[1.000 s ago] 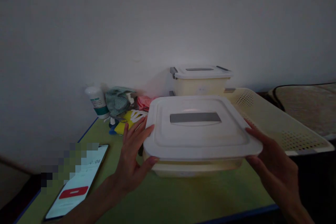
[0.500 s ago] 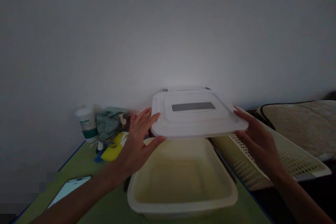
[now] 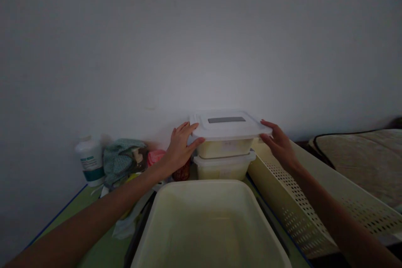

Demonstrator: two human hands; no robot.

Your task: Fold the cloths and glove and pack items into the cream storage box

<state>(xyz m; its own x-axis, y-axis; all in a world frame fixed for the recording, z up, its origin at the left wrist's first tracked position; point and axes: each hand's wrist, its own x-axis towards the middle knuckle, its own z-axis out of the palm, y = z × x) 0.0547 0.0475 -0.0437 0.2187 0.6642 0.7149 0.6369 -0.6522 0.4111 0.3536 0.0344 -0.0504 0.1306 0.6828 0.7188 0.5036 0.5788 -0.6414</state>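
Observation:
A white plastic lid (image 3: pixel 229 126) with a grey strip on top lies on the stacked cream boxes (image 3: pixel 223 159) against the back wall. My left hand (image 3: pixel 179 147) grips the lid's left edge, thumb under the rim. My right hand (image 3: pixel 278 142) grips its right edge in the same way. Both arms reach forward over a large open cream box (image 3: pixel 176 230) that stands uncovered in the foreground on the green table (image 3: pixel 94 251).
A perforated cream tray (image 3: pixel 301 205) leans to the right of the boxes. At the back left stand a white bottle (image 3: pixel 89 162), a greenish cloth (image 3: pixel 121 161) and a pink item (image 3: pixel 155 157). A padded cushion (image 3: pixel 361 155) lies at the far right.
Both hands lifted the lid off the near box and carried it away to the back, onto the stacked boxes. The near box now stands uncovered. The view has tilted and the phone is out of sight.

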